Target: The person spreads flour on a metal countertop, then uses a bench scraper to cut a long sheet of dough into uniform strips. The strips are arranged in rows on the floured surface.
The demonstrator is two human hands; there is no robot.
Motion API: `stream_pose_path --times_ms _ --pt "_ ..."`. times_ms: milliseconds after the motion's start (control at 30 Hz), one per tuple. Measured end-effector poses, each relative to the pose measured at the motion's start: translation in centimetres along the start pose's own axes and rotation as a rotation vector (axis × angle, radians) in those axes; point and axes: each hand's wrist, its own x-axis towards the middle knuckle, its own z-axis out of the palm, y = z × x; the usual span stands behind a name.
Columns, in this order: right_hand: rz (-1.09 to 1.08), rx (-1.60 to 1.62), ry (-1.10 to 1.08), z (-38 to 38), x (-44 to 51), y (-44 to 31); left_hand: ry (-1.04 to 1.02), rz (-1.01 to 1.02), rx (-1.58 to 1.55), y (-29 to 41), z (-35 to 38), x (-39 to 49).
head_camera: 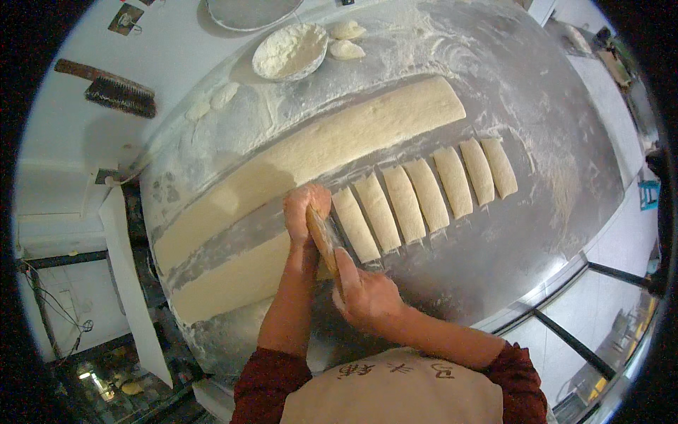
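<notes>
My left hand point(297, 211) grips the far end of a long dough cutter point(324, 241) with a wooden grip. At its near end my right hand point(373, 299) holds it, the index finger laid along the wood. The tool lies across the right end of a flat dough strip point(233, 278), and the blade's edge is hidden from me. Just right of the tool is a row of several cut dough pieces point(403, 204), set slightly apart. Beyond my hands runs a second, uncut dough strip point(365, 127).
All the dough lies on a floured metal table point(508, 222). At the back stand a bowl of flour point(291, 52) and small dough lumps point(347, 49). A bench brush point(119, 95) hangs at the wall. Near the bottom is a beige apron point(394, 392) bearing writing.
</notes>
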Motion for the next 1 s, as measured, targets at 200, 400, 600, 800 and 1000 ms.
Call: stream_pose_path --times_ms 200,400,600,800,1000 --pt "-0.036 0.014 -0.077 0.2 0.5 -1.0 0.057 -0.017 0.038 1.6 -1.3 0.7" --pt "-0.214 0.018 -0.057 -2.0 -1.4 -5.4 -0.233 0.284 0.208 8.6 1.5 -1.1" --pt "-0.107 -0.004 -0.096 0.8 -1.8 -4.7 -0.05 0.169 0.142 6.9 -0.6 -2.7" --pt "-0.081 0.004 -0.047 1.8 -1.2 -3.9 -0.07 0.101 0.161 5.8 -1.1 -1.5" --pt "-0.027 -0.003 -0.006 2.9 0.2 -2.5 -0.006 -0.026 0.054 2.1 -3.8 -0.1"
